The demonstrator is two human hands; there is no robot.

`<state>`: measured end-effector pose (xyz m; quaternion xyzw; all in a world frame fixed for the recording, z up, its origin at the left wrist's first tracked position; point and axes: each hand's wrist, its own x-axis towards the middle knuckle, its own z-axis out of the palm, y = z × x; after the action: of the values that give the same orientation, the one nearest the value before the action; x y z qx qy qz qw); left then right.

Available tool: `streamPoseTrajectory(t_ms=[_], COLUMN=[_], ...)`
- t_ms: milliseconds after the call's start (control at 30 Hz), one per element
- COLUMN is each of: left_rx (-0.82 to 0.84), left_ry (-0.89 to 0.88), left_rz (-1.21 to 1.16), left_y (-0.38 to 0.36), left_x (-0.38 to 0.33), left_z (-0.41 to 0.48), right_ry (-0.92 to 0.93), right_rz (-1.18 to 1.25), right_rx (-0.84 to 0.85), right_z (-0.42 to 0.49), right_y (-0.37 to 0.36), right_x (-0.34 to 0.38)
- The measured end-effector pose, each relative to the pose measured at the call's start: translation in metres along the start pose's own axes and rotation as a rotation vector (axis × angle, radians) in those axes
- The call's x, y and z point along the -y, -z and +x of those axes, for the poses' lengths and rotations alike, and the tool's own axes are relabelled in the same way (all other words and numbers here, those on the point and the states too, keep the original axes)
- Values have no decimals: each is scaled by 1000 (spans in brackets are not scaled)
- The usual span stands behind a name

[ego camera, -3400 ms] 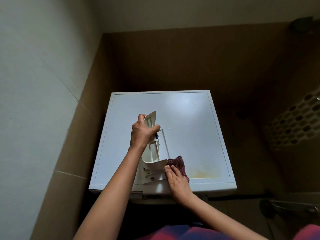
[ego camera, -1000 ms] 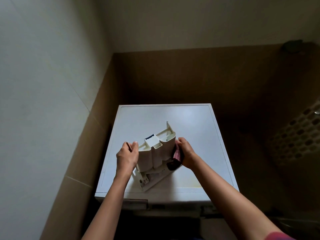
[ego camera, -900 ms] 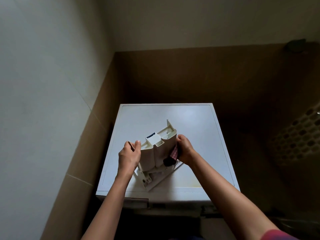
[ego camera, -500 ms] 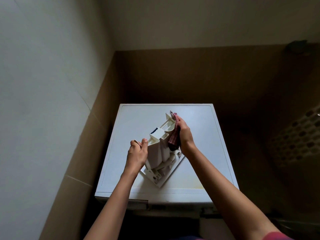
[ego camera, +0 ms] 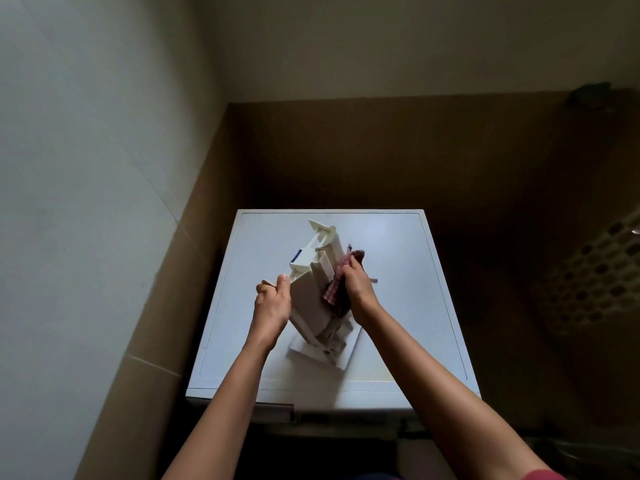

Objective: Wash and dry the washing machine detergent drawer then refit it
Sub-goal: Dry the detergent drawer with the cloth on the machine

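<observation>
Centre of frame, on the washing machine top: the detergent drawer stands on end, front panel down on the lid, rails leaning toward the upper left. Underside faces the camera.

Handling, my read: hollow moulded plastic, so light and stiff, but thin ribs and rear tabs at the top look snappable. Likely damp and slick in places. Best hold is the long side walls, low to mid-height, not the tabs or the blue insert near the upper left corner.

Left hand is clamped on the drawer's left edge, thumb on top, steadying it. Right hand is closed around a red checked cloth, pressing it against the right side wall. Looks like the drying step; refit not yet done.

Edges and room:
- Drawer foot sits near the lower middle of the lid, short of the front edge. The tilt puts weight on one corner of the panel, so it could skate on the smooth lid if the left hand eases off.
- Open lid to the right and behind the drawer, enough to lay it flat.
- Wall close along the left of frame, brown tiling behind; tight on the left elbow.
- Perforated basket at right edge, well apart.
- Drawer slot below the front lip: too dark to make out.
</observation>
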<state>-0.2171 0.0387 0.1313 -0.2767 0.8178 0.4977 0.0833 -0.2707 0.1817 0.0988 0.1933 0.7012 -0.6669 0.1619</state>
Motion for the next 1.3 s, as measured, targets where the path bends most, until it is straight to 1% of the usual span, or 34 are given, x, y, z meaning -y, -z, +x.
streamPoseTrajectory(t_ms=[67, 167, 233, 367, 467, 567, 667, 733, 800, 933, 1000, 1100, 1200, 1300], left_rx=[23, 62, 77, 79, 104, 104, 108, 110, 107, 99, 108, 87, 84, 99], left_ry=[59, 159, 201, 239, 261, 275, 275, 269, 268, 290, 309, 313, 290, 277], left_rz=[-109, -300, -378, -457, -506, -521, -528, -525, -515, -512, -533, -588, -595, -594], left_y=[1, 1, 1, 1, 3, 5, 5, 4, 3, -2, -6, -4, -3, -1], left_x=[6, 16, 25, 38, 39, 43, 44, 42, 40, 58, 67, 63, 60, 53], left_z=[12, 22, 28, 36, 42, 47, 52, 54, 58, 75, 77, 60, 57, 51], right_ry=[137, 419, 547, 697, 725, 695, 557, 408, 343, 482, 555, 607, 676, 706], right_rz=[-186, -450, -534, -581, -609, -611, -643, -590, -525, -531, -576, -653, -774, -888], right_rx=[8, 12, 20, -6, -85, -141, -187, -213, -183, -64, -11, 95, 116, 126], right_z=[-13, -20, -23, -18, -12, -12, -10, -8, -8, -9, -8, -8, -8, -7], right_y=[-9, -21, -25, -19, -13, -7, -6, -9, -16, -33, -35, -32, -37, -41], right_x=[18, 15, 3, -14, -19, -29, -36, -24, -3, 26, 26, 17, 16, 11])
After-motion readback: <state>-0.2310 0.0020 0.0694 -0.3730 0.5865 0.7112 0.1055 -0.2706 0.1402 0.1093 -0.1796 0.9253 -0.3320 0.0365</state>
